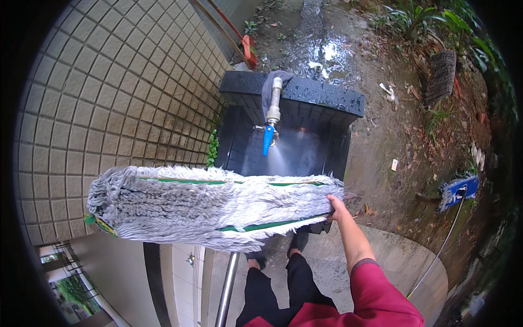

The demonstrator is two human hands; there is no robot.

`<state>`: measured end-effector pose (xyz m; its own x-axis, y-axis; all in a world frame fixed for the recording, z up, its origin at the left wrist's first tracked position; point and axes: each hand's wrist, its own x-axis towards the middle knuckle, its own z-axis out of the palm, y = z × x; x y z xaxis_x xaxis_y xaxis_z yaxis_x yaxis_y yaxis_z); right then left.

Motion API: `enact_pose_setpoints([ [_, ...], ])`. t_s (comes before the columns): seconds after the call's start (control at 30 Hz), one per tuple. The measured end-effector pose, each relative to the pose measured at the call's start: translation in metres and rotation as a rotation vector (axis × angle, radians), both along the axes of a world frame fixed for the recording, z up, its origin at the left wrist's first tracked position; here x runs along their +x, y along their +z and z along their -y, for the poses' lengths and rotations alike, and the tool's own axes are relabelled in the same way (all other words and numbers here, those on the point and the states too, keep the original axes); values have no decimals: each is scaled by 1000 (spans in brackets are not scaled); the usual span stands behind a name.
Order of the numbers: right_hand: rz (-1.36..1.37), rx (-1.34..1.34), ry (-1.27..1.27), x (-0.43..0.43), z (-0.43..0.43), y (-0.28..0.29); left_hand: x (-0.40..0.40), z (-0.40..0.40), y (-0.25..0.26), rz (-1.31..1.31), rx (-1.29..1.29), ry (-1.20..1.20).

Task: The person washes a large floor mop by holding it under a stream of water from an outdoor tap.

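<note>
A wide, shaggy grey-and-white dust mop head point(196, 208) with green edging spans the middle of the view, its strands facing up. My right hand point(337, 207) grips its right end, the thumb on top. A metal pole point(227, 290) runs down from beneath the mop head. My left hand is out of view. Beyond the mop, water sprays from a metal tap point(274, 102) with a blue lever handle point(268, 139) into a dark tiled basin point(341, 145). A grey cloth point(267, 92) is wrapped behind the tap's pipe on the wet ledge. The mop head hides the basin's near part.
A tiled wall point(122, 106) rises at the left. An orange-red object point(248, 51) and poles lean behind the basin. On the muddy ground at the right lie a blue-backed mop point(461, 192) with a thin pole and a brown mat-like piece point(441, 77). Puddled water point(329, 51) lies beyond.
</note>
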<state>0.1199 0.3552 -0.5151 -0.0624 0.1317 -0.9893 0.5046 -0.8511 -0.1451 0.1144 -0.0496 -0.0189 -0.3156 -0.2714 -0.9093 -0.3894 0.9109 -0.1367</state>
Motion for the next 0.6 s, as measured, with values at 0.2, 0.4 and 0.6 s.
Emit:
enact_pose_setpoints([
  [0.2,-356,-223,-355,73,-37,-66,-9,-33,20,-24,-47,-95],
  [0.4,-468,-68,-664,192,-58,0,23,3,-6,67,159,-135],
  [0.6,-303,89,-719,344,-71,114,39,18,-105,278,430,25],
])
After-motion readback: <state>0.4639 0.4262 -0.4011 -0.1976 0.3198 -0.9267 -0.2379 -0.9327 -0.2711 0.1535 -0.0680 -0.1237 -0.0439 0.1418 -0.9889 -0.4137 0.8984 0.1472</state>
